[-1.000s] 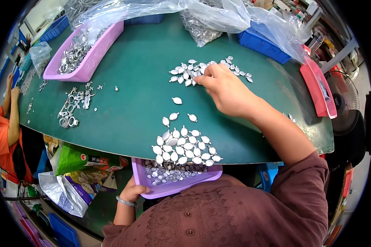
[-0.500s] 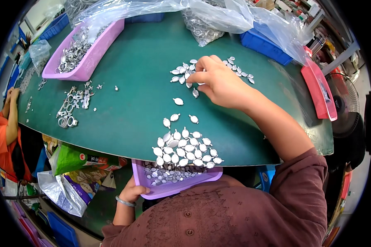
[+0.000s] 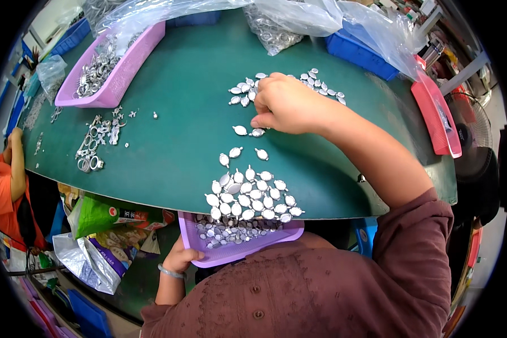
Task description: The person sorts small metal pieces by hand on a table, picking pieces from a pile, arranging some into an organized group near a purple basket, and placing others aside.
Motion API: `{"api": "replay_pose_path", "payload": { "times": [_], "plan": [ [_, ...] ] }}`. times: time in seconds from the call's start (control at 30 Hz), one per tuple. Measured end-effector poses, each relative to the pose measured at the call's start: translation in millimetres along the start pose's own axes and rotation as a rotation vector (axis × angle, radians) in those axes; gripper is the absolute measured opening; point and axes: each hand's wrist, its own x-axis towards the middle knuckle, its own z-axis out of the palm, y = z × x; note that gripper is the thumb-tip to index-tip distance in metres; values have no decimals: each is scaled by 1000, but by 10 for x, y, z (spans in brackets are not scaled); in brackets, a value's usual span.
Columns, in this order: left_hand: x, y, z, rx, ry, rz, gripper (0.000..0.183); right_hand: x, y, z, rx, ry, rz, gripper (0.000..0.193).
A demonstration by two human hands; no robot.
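My left hand (image 3: 181, 258) grips the near left corner of a lilac plastic basket (image 3: 248, 256), which sits below the table edge and holds many small silver oval pieces. My right hand (image 3: 290, 104) is over the table with its fingers curled and pressed together; what they hold, if anything, is hidden. Just below its thumb lies a silver oval piece (image 3: 257, 133) with small end tabs, beside a similar oval piece (image 3: 240, 130). A scattered group of the same pieces (image 3: 321, 87) lies beyond the hand. A denser pile (image 3: 244, 200) spreads along the table edge above the basket.
At the far left of the green table (image 3: 180, 112) stands a pink-purple basket (image 3: 127, 84) of metal rings. Loose silver rings (image 3: 90, 149) lie near it. Plastic bags (image 3: 276, 39), a blue bin (image 3: 360, 53) and a pink tray (image 3: 436, 118) line the back and right. Another person's arm (image 3: 17, 158) is at left.
My right hand has come slightly nearer and its fingers have closed in. An oval piece by its thumb now lies closer to the neighbouring loose one. My left hand stays on the basket.
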Motion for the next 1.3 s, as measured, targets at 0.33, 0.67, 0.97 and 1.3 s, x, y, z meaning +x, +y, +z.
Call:
{"api": "replay_pose_path", "payload": {
  "times": [0.33, 0.67, 0.97, 1.3],
  "plan": [
    [3, -3, 19, -2, 2, 34, 77, -28, 32, -123, 145, -130, 54, 11],
    [8, -53, 5, -15, 11, 67, 77, -103, 30, -41, 58, -74, -144, 13],
    [8, -35, 23, -41, 10, 80, 75, -286, -5, -162, 109, -314, -61, 13],
    [15, -80, -42, -25, -12, 69, 82, -388, 60, -54, 140, 3, -165, 21]
  ]
}}
